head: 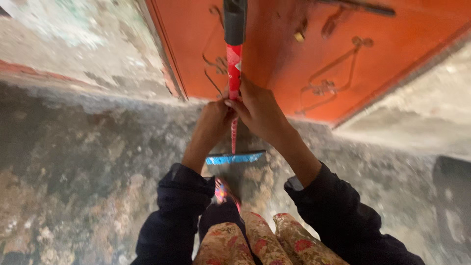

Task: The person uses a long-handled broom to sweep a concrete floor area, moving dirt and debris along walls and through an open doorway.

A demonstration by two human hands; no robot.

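Before the orange door [304, 59] | our left hand [212, 120] and right hand [260, 113] both clasp red wiper handle [234, 68] | blue blade [235, 158] on wet floor [88, 162] | step: mid-stroke, we judge | next: firm steady pull

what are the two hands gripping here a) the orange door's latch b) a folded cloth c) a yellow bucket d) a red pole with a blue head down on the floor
d: the left hand and right hand both close round the red pole, whose blue head sits on the floor before the orange door.
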